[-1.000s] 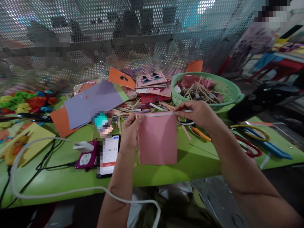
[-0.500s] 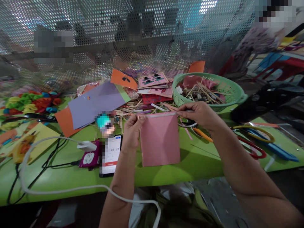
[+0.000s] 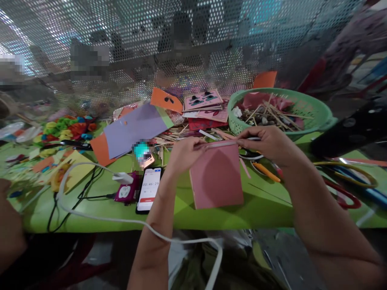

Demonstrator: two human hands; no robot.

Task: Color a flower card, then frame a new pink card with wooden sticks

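Note:
In the head view, a pink box-like card piece [image 3: 217, 177] stands upright near the table's front edge, with a thin white strip [image 3: 222, 143] along its top edge. My left hand [image 3: 187, 155] is at the top left corner, its fingers closed together on the strip. At the top right corner, my right hand [image 3: 263, 141] pinches the strip between thumb and fingers. The strip's tail shows past the right fingers. The far side of the pink piece is hidden.
A green basket [image 3: 326, 117] with sticks and stones stands behind my right hand. Left lie a phone [image 3: 149, 189], a purple socket block [image 3: 125, 191] and a white cable [image 3: 105, 219]. Scissors [image 3: 344, 197] are at right. Another person's arm [image 3: 10, 225] shows at the left edge.
My left hand has shifted from gripping the left corner to lying along the top edge, fingers pointing right. The right hand stays at the right corner. The whole view has shifted slightly.

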